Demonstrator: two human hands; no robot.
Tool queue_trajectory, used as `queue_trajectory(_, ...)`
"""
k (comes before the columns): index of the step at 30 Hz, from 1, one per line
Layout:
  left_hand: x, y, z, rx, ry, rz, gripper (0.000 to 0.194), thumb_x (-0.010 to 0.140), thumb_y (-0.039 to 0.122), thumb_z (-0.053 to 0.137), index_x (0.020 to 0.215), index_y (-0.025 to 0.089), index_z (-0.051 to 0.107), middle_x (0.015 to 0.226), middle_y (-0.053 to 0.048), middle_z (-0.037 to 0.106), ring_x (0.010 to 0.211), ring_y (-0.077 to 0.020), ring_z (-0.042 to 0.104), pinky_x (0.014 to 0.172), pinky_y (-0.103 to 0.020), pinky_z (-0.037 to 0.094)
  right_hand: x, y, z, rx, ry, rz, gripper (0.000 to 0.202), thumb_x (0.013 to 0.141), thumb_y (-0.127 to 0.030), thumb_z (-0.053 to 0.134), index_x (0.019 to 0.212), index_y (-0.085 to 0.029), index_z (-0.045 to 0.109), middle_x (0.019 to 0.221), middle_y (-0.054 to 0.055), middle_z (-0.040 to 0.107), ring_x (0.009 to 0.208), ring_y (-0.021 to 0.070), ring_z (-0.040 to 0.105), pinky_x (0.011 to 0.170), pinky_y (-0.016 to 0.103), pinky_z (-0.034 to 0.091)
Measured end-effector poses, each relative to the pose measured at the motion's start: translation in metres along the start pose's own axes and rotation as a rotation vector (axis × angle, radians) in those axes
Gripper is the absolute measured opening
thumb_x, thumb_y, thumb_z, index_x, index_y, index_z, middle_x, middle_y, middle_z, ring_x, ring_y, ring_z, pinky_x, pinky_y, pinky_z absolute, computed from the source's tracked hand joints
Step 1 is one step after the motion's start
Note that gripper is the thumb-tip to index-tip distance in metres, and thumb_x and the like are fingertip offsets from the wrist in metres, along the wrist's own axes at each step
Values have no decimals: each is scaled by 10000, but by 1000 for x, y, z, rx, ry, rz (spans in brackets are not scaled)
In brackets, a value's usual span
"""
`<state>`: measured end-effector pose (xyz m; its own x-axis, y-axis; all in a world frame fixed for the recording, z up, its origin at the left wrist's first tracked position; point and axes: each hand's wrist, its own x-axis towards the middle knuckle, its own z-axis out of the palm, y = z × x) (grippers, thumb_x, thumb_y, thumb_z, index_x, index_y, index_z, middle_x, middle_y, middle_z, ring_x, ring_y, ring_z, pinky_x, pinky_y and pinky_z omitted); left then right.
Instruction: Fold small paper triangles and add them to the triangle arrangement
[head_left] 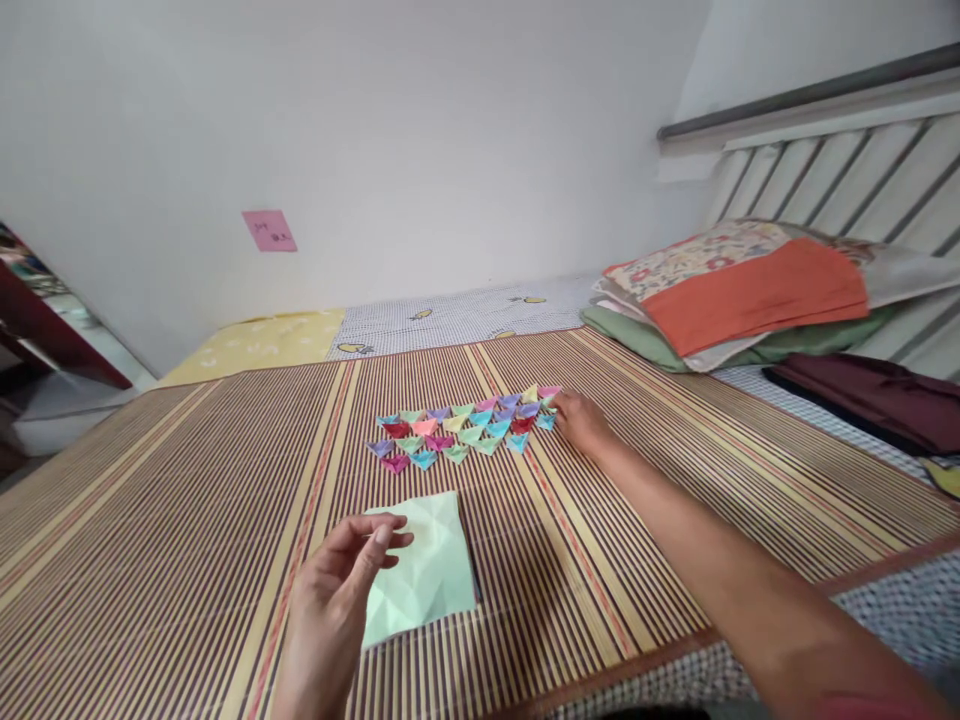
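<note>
Several small folded paper boats (470,434) in many colours lie in loose rows on the striped bamboo mat (247,480). My right hand (581,422) reaches to the right end of these rows. Its fingers are closed at a small pale green folded paper boat (550,402), partly hidden by the fingertips. Nearer to me, a light green square sheet of paper (431,570) with crease lines lies on the mat, apparently on top of other sheets. Over its left edge hovers my left hand (349,575), fingers loosely bent and thumb a little apart, with nothing visible in it.
Stacked pillows (750,295) in orange, floral and green rest at the far right by a white slatted headboard (832,180). Dark maroon folded cloth (870,400) lies in front of them. On the wall behind is a pink note (269,230). Yellow cloth (262,340) borders the mat.
</note>
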<state>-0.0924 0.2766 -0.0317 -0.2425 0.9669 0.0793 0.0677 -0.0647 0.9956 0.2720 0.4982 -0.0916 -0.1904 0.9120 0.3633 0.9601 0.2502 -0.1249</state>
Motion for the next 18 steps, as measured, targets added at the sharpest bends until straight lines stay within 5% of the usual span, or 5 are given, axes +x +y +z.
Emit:
queue_trajectory(9, 0, 3, -7, 8, 24, 0, 364, 833, 522, 773, 943, 176, 761, 1019, -117, 775, 915, -281, 750, 757, -356, 606, 12, -33, -6, -95, -36, -128, 308, 1009, -326, 656, 1275, -172, 647, 1311, 106, 653, 1133, 258, 667, 960, 480, 570)
queue_trajectory(18, 0, 4, -7, -9, 32, 10, 327, 828, 495, 784, 923, 182, 771, 1023, -113, 787, 880, -265, 760, 742, -342, 606, 16, -42, -2, -104, -74, -147, 333, 1009, -335, 654, 1301, -175, 632, 1319, 108, 646, 1119, 257, 671, 940, 473, 580)
